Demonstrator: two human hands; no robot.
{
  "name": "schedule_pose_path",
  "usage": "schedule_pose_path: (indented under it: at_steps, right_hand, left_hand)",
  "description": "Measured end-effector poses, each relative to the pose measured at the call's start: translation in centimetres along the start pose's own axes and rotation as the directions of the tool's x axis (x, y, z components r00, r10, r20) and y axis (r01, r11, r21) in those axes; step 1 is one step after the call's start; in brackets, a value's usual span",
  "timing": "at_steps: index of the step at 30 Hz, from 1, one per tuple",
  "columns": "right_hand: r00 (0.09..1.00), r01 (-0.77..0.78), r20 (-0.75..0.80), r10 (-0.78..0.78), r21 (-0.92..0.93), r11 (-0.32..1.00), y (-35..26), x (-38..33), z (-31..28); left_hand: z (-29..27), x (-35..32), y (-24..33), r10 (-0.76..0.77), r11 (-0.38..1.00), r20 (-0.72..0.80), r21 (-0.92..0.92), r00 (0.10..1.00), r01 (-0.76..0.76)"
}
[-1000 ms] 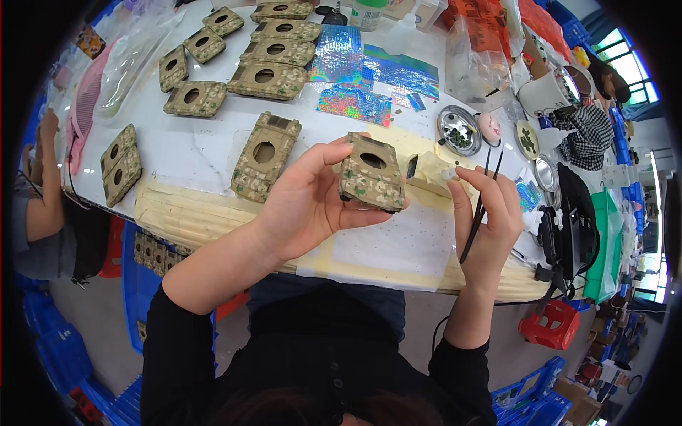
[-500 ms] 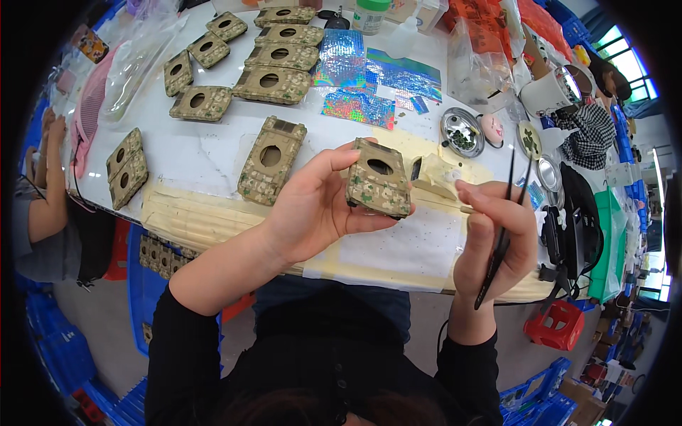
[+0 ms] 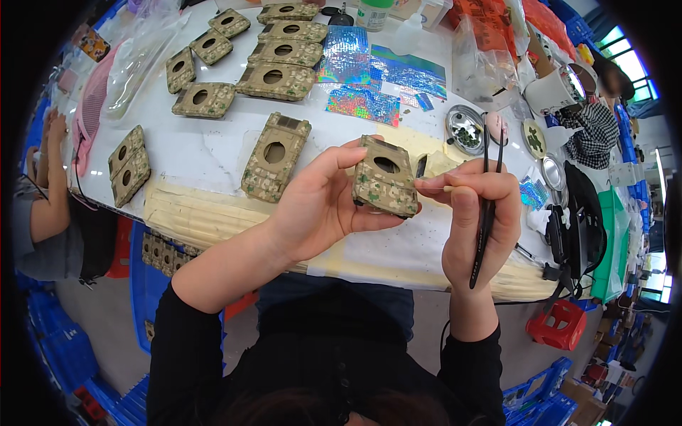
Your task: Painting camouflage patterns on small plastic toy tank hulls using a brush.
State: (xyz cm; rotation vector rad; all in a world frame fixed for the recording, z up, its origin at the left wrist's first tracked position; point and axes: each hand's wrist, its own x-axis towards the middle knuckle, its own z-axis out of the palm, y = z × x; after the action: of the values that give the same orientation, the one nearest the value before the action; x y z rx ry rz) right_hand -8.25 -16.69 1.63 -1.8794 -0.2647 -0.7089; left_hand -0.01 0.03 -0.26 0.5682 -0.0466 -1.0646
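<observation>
My left hand holds a camouflage-painted toy tank hull by its sides, with its round opening facing up. At the hull's right edge, my right hand pinches a thin pale stick between thumb and fingertip; the stick's far end is too small to make out. Black tweezers are tucked in the same hand, points upward and apart. Another hull lies on the table left of my left hand. A pale yellowish piece lies partly hidden behind my right fingers.
More camouflage hulls stand in groups at the back left. Shiny holographic sheets lie behind my hands. A round metal dish with small dark green bits stands at the right. Another person's arm is at the far left.
My right hand has moved left, bringing the pale stick up to the hull's right side. The tweezers have swung more upright. My left hand keeps its hold on the hull.
</observation>
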Motion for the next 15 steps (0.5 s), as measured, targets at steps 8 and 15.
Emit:
schedule_pose_path:
  at_steps: [8, 15]
  right_hand:
    - [1.0, -0.026, -0.01, 0.026, 0.029, 0.999, -0.15, 0.09, 0.23]
    - [0.996, -0.056, -0.067, 0.065, 0.13, 0.99, -0.25, 0.09, 0.23]
  left_hand:
    - [0.15, -0.01, 0.08, 0.003, 1.0, -0.011, 0.016, 1.0, -0.003]
    - [0.12, -0.04, 0.12, -0.016, 1.0, -0.028, 0.021, 0.999, 0.016]
